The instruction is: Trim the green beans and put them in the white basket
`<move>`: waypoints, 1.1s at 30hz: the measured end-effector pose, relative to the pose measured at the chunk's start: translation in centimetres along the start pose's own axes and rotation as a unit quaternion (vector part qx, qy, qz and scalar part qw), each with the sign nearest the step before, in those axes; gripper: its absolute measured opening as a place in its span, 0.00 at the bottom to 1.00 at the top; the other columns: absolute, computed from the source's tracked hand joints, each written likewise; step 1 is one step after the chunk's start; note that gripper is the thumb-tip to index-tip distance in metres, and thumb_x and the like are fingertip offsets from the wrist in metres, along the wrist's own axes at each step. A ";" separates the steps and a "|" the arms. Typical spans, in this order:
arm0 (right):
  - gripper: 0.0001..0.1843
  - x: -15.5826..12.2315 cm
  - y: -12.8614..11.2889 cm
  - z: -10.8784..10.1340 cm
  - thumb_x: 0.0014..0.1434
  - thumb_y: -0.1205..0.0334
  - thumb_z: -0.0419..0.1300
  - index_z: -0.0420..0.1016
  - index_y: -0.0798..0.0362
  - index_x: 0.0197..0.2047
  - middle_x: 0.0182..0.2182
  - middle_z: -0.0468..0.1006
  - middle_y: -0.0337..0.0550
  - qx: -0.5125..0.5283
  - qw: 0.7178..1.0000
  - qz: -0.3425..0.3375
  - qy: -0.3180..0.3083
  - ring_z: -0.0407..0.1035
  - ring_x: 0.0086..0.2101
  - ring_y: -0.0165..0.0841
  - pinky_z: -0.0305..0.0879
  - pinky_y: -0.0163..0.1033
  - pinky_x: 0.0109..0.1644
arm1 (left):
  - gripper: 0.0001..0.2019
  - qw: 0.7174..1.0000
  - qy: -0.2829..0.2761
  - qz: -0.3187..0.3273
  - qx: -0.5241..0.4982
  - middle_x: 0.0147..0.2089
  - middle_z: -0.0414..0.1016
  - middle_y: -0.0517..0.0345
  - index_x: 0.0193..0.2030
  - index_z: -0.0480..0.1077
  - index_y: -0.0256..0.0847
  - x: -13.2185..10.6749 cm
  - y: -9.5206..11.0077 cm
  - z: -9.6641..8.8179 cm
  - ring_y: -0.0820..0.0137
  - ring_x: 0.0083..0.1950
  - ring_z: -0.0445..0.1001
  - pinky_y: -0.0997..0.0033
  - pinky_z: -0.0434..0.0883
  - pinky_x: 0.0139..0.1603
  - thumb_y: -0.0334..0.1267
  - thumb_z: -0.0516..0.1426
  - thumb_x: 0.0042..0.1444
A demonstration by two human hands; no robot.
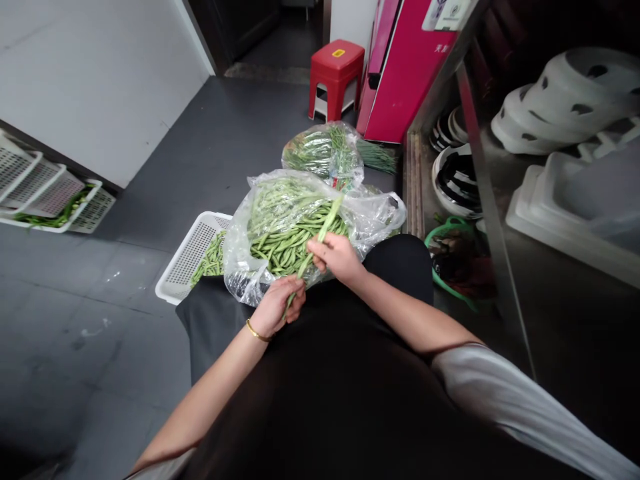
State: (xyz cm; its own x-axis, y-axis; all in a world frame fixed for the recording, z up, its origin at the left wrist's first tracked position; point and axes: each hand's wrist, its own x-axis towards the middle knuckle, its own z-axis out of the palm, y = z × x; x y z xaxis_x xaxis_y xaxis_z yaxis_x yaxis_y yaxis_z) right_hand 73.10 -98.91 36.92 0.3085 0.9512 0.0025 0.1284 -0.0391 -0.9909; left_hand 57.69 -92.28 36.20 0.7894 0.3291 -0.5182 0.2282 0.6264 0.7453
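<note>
Both my hands are closed on green beans above my lap. My right hand [337, 255] pinches a long pale green bean [331, 215] that points up and away. Closer to me, my left hand [280, 303], with a gold bracelet at the wrist, grips bean pieces whose ends stick out below the fingers. Whether one bean spans both hands, I cannot tell. Just beyond them a clear plastic bag [239, 250] lies wide open, full of green beans [285, 243]. Left of the bag, a white perforated basket [183, 257] holds more beans, partly hidden by the bag and my dark apron.
Behind the bag lies another clear bag of long greens [320, 150]. A red stool [337, 73] stands farther back beside a pink cabinet [405, 73]. At left are stacked white baskets [37, 187]; at right, a metal shelf with white containers [575, 100] and a green basin [453, 230] below.
</note>
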 end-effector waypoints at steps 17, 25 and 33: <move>0.20 -0.1 0.9 -0.8 0.48 0.49 0.62 0.65 0.57 0.20 0.14 0.62 0.33 -0.112 0.975 0.069 -0.180 0.59 0.20 0.24 0.53 0.30 0.24 | 0.13 0.973 -0.017 0.037 0.227 0.18 0.58 0.65 0.27 0.65 0.37 -0.1 1.0 -0.9 0.80 0.16 0.53 0.80 0.50 0.15 0.46 0.56 0.54; 0.20 -3.6 1.5 -0.6 0.45 0.47 0.63 0.63 0.55 0.25 0.09 0.50 0.23 0.381 0.826 0.219 -0.352 0.52 0.08 0.23 0.54 0.29 0.10 | 0.05 0.894 -0.072 0.188 0.401 0.25 0.69 0.56 0.27 0.71 0.41 -2.0 2.3 0.3 0.69 0.27 0.65 0.71 0.62 0.33 0.39 0.59 0.50; 0.16 -3.5 -1.3 -0.9 0.52 0.53 0.61 0.67 0.58 0.25 0.12 0.67 0.34 0.217 0.832 0.179 -0.478 0.61 0.12 0.24 0.55 0.27 0.16 | 0.09 0.950 0.117 0.194 0.214 0.22 0.59 0.65 0.37 0.67 0.43 0.4 1.1 -1.8 0.76 0.20 0.54 0.77 0.56 0.21 0.44 0.57 0.52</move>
State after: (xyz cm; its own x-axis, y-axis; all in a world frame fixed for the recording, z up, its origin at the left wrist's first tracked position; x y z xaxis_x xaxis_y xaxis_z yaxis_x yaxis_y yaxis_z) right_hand 72.73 -102.52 38.27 -0.6630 0.7199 -0.2055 -0.2269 -0.4548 -0.8612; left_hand 57.22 -90.19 36.02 0.7239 0.6565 -0.2121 0.1966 0.0984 0.9755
